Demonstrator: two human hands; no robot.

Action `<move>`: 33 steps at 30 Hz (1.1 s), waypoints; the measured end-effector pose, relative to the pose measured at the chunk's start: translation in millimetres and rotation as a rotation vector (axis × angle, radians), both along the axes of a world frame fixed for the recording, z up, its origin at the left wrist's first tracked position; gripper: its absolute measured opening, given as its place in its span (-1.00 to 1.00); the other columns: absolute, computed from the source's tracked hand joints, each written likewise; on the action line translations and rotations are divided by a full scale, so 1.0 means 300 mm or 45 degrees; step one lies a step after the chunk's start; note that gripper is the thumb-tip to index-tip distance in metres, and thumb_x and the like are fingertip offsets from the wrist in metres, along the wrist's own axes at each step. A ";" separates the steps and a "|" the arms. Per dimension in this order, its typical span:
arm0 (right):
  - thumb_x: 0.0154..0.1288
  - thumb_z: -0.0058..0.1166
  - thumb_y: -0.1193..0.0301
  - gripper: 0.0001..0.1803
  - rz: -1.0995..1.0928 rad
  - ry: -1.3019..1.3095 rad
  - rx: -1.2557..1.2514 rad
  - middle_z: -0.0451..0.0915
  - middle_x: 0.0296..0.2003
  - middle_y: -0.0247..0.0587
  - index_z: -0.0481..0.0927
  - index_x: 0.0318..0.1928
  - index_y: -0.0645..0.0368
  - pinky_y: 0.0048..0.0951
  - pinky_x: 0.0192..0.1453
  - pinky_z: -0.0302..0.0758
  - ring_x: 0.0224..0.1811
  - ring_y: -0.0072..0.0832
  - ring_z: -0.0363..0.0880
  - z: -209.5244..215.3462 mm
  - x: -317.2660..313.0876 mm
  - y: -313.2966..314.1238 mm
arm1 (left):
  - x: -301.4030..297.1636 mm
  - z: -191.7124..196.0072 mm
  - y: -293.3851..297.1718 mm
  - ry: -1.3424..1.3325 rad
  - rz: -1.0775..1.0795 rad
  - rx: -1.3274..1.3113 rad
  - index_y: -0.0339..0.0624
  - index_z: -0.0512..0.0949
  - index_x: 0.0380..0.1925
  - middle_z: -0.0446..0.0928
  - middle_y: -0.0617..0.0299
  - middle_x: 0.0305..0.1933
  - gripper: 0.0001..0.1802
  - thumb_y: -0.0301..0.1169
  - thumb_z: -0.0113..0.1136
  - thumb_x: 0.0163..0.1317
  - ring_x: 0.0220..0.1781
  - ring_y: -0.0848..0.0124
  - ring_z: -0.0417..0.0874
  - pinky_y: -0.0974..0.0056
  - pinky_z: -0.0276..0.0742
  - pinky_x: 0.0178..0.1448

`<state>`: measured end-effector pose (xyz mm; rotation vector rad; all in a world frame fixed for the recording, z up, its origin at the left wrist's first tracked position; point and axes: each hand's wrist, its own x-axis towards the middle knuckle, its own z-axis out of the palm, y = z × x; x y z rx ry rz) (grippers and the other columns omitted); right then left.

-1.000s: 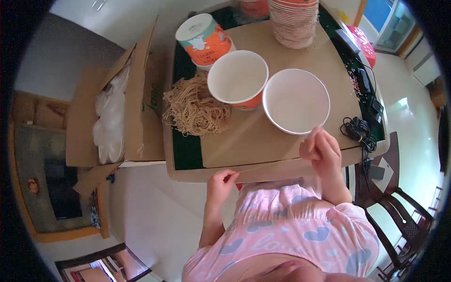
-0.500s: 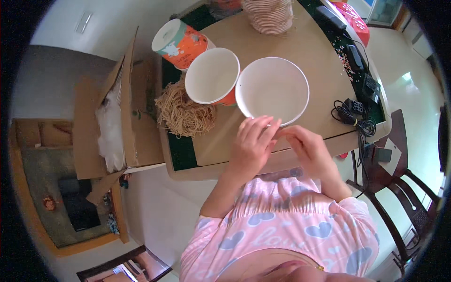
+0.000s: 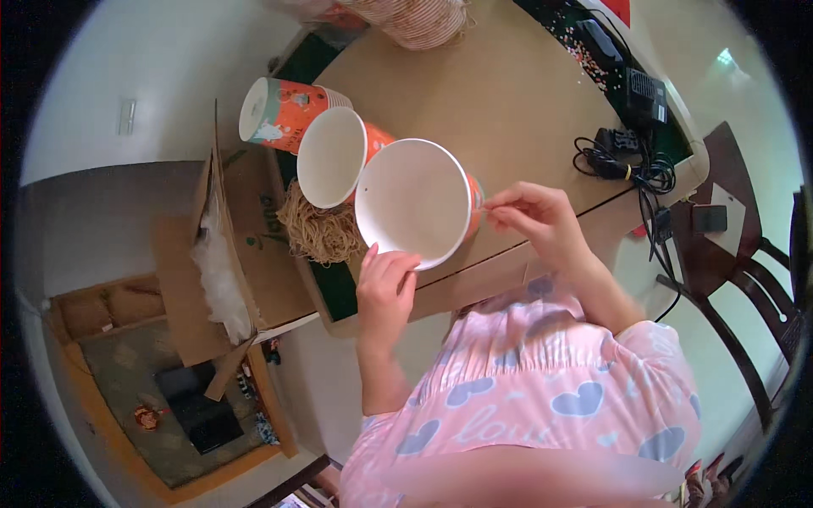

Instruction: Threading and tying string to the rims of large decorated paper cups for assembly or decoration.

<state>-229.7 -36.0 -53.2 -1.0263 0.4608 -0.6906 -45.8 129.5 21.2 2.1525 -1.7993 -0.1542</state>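
Note:
A large white-lined paper bucket [image 3: 415, 203] with an orange patterned outside tilts on the near part of the table. My left hand [image 3: 385, 292] grips its near rim, one finger reaching over the edge. To the right of the bucket, my right hand [image 3: 538, 220] pinches a thin pale string [image 3: 483, 209] close to the outer wall; where the string leads is hard to make out. A second paper bucket [image 3: 330, 158] touches the first on its left. Behind that lies a stack of orange and green paper buckets [image 3: 296, 114].
A tangled bundle of tan string [image 3: 318, 224] lies beside the buckets. An open cardboard box [image 3: 267, 254] with white plastic stands at left. Stacked pale rims [image 3: 415, 21] sit at the far edge. Black cables and adapters [image 3: 622, 161] line the right edge, near a dark chair [image 3: 745, 288].
My hands, together at the bucket's near rim before, have parted: the left onto the rim, the right outward with the string. The bucket has tilted. The whole view has shifted.

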 end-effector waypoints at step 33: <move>0.13 0.16 0.64 -0.84 -0.550 0.000 -1.192 0.62 -0.11 -0.18 0.55 -0.26 0.19 -0.32 -0.06 0.56 -0.11 -0.20 0.59 -0.101 0.083 0.027 | -0.067 -0.056 -0.328 1.033 0.427 0.092 -0.35 0.56 -0.21 0.63 0.20 -0.26 -0.79 -0.56 0.26 0.12 -0.22 0.46 0.65 0.35 0.61 -0.07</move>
